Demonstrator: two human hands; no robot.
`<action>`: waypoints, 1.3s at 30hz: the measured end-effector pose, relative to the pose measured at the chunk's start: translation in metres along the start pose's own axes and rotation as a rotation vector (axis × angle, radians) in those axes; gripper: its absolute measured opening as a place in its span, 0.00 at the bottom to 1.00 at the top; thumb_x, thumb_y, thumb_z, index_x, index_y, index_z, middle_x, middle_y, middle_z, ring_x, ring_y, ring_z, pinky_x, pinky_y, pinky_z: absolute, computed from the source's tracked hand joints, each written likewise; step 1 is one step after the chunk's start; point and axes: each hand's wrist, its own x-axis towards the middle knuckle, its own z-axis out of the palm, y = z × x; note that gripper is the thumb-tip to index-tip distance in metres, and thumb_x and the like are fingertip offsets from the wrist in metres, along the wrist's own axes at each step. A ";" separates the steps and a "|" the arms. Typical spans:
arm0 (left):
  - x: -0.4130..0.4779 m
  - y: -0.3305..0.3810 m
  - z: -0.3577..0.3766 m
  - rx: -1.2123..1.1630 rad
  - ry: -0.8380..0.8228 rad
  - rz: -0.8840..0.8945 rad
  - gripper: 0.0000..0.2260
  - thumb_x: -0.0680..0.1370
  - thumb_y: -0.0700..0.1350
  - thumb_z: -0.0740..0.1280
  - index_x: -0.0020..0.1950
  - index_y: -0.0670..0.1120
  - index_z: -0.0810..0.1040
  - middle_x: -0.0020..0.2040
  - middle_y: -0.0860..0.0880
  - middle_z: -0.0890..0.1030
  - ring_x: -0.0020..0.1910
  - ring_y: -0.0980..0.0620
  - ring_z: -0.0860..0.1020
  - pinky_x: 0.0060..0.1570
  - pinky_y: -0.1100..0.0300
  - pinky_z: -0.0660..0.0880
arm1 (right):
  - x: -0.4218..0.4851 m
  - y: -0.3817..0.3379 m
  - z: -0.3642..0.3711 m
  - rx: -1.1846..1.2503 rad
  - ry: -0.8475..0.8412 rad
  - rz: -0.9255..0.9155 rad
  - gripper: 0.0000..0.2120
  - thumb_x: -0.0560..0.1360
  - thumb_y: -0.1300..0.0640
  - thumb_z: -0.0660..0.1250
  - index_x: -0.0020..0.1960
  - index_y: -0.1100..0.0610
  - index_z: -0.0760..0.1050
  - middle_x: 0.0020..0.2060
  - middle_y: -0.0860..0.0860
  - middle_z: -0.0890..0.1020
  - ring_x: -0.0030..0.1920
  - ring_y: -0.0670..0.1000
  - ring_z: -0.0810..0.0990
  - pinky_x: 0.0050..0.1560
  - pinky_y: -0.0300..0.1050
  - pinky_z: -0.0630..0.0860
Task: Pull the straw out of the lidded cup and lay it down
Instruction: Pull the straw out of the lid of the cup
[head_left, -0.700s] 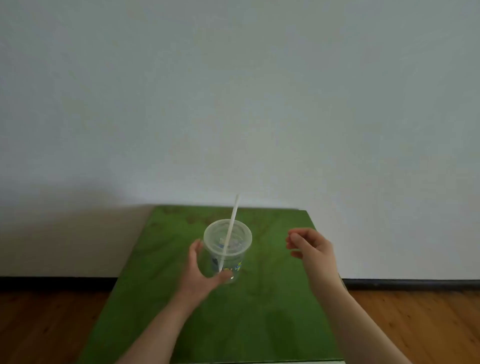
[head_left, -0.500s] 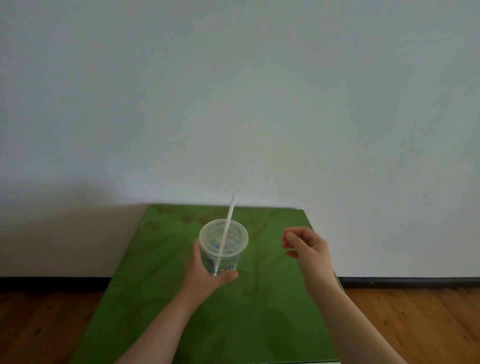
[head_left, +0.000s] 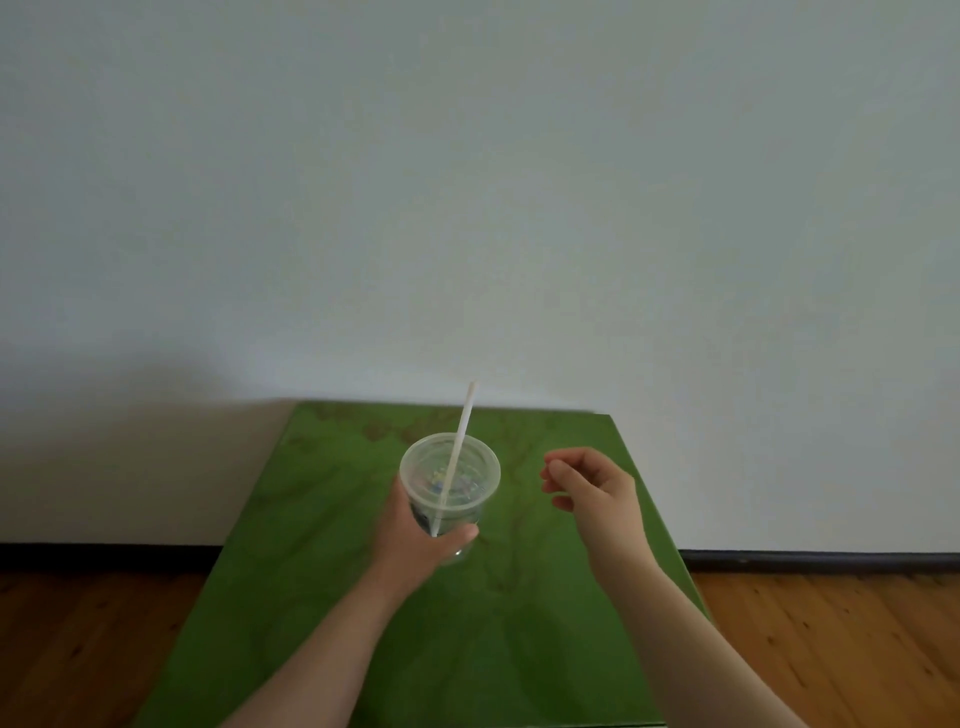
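Straw (head_left: 460, 449) white, tilted in clear cup (head_left: 451, 486) | left grip (head_left: 415, 540) wraps cup | right grip (head_left: 592, 486) loosely curled, empty

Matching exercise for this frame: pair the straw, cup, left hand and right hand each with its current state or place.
Things:
1. straw
2. cup
3. left hand
4. right hand

States:
A. empty, fingers curled, beside the cup
B. wrapped around the cup's side
C. clear, lid on, held over the green table
D. white, slanting up through the lid

Pairs: 1-D, 2-C, 3-B, 4-A
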 end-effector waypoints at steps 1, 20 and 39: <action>-0.001 0.001 -0.001 0.011 -0.006 0.006 0.38 0.56 0.48 0.79 0.63 0.51 0.69 0.56 0.52 0.80 0.54 0.53 0.80 0.55 0.56 0.78 | 0.003 -0.004 0.005 -0.023 -0.013 -0.014 0.10 0.70 0.62 0.66 0.36 0.49 0.79 0.29 0.44 0.82 0.33 0.41 0.80 0.38 0.39 0.74; -0.003 0.007 -0.004 0.125 -0.058 0.056 0.33 0.64 0.48 0.76 0.66 0.49 0.69 0.57 0.50 0.81 0.56 0.52 0.80 0.59 0.48 0.76 | 0.022 -0.010 0.081 -0.663 -0.157 -0.141 0.06 0.71 0.55 0.67 0.46 0.55 0.80 0.47 0.50 0.81 0.50 0.52 0.77 0.48 0.50 0.76; -0.001 0.000 -0.004 0.132 -0.055 0.044 0.37 0.63 0.52 0.76 0.68 0.49 0.65 0.60 0.51 0.79 0.58 0.54 0.78 0.62 0.53 0.74 | 0.027 -0.036 0.075 -0.491 -0.110 -0.130 0.03 0.70 0.57 0.68 0.41 0.56 0.79 0.33 0.47 0.80 0.39 0.52 0.80 0.43 0.48 0.76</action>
